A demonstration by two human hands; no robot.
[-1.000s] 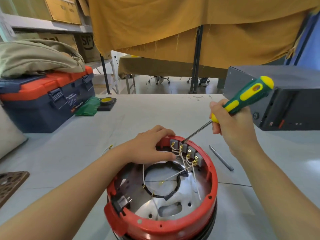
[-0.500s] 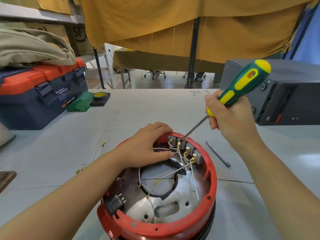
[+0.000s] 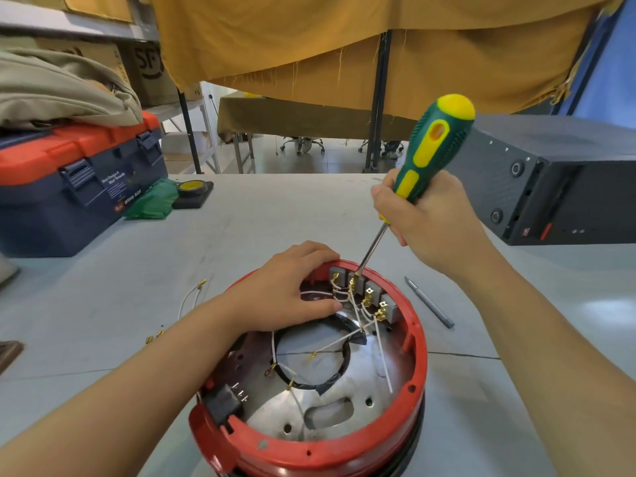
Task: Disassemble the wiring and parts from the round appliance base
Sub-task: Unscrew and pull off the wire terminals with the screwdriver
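**My workshop surroundings beyond the bench**

I stand at a pale grey worktable (image 3: 241, 235). Ahead of me a mustard-yellow cloth (image 3: 344, 46) hangs from above, its frayed hem ending over a dark metal post (image 3: 377, 115). Under it I see a light tiled floor (image 3: 337, 160), a second table draped in olive cloth (image 3: 292, 115), and office chair bases (image 3: 303, 144). At my left, metal shelving (image 3: 69, 25) holds cardboard boxes (image 3: 148, 63). Soft daylight glints off the tabletop at my right.

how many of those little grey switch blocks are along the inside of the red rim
4, in a row on the far inner wall of the red base. The left hand may hide more.
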